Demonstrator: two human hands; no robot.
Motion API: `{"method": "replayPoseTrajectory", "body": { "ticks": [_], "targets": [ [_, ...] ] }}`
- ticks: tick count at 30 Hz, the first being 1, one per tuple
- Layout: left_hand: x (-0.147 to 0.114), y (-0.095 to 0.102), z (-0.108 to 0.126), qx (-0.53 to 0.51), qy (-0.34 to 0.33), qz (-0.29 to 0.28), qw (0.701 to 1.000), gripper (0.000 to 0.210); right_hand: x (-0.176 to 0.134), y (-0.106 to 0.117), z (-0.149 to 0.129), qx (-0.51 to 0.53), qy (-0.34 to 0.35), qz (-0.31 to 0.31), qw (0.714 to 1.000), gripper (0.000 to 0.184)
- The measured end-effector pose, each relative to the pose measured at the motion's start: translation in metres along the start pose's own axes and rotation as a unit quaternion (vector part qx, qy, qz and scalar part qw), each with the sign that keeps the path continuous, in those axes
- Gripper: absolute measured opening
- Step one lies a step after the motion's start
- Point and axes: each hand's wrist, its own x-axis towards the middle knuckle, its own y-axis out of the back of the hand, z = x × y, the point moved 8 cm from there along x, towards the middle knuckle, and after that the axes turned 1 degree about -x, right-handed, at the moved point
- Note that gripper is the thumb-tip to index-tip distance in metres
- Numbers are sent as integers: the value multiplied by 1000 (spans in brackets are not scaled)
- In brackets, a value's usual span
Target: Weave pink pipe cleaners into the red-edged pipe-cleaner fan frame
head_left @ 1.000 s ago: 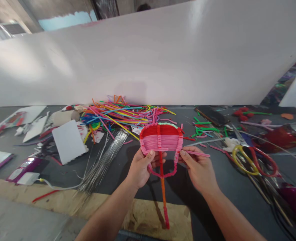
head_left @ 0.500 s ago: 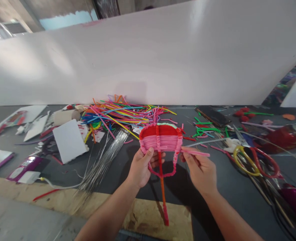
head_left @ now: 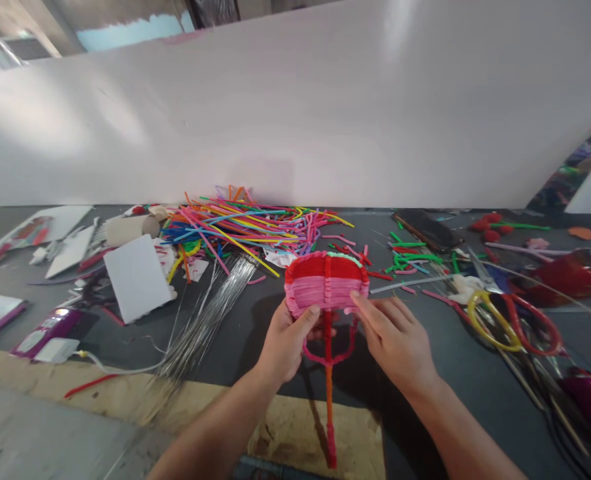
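Observation:
A pipe-cleaner craft [head_left: 343, 270] stands upright in front of me, a rounded frame on a red and orange stem [head_left: 329, 393]. Red strands fill its top, pink ones lie below, and the lower frame is unfilled. My left hand [head_left: 283, 343] is closed on its lower left side, thumb in front and fingers partly hidden behind. At the right edge, my right hand [head_left: 398, 337] pinches a pink pipe cleaner [head_left: 348, 311] against the frame, its index fingertip touching the pink rows. Much of that strand is hidden by the fingers.
Behind the craft lies a heap of colourful pipe cleaners [head_left: 245, 223], with a bundle of thin wires [head_left: 210, 320] at left. Scissors [head_left: 493, 320] and a red can [head_left: 550, 280] are at right. Nearer left are a white card [head_left: 138, 280] and a purple device [head_left: 50, 332]. A white panel [head_left: 275, 120] rises behind.
The loose pink end that stuck out to the right is now folded in at the frame's edge. My right hand has moved left onto the craft, which has shifted slightly right and down.

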Motion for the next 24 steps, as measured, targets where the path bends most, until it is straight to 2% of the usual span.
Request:
{"method": "replayPoseTrajectory", "body": {
  "ticks": [6, 9, 11, 13, 15, 16, 19, 20, 21, 22, 24],
  "targets": [
    [-4, -2, 2, 10, -19, 1, 1000, 28, 3, 0, -5, -38, 17, -28, 999, 39],
    [-4, -2, 2, 8, -18, 9, 1000, 29, 1, -2, -3, -13, 4, -30, 999, 38],
    [-2, -1, 2, -3, -8, 13, 1000, 28, -2, -1, 5, 52, -46, -9, 998, 36],
    [1, 2, 2, -26, 6, 16, 1000, 26, -6, -2, 21, 142, -141, 26, 979, 28],
    [4, 5, 2, -56, 22, 20, 998, 23, -17, -11, 40, 255, -275, 52, 926, 16],
    [5, 7, 2, -69, 31, 21, 997, 22, -24, -19, 48, 320, -342, 62, 881, 13],
    [6, 9, 2, -91, 48, 21, 994, 20, -43, -48, 57, 508, -496, 82, 700, 22],
    [6, 8, 2, -94, 49, 20, 994, 20, -46, -56, 55, 550, -523, 86, 645, 25],
    [7, 8, 2, -97, 48, 19, 994, 20, -48, -61, 53, 579, -542, 90, 603, 28],
    [7, 7, 2, -98, 47, 17, 994, 20, -49, -64, 51, 595, -555, 94, 573, 29],
    [8, 6, 2, -97, 43, 16, 994, 21, -48, -65, 50, 607, -568, 102, 546, 31]
  ]
}}
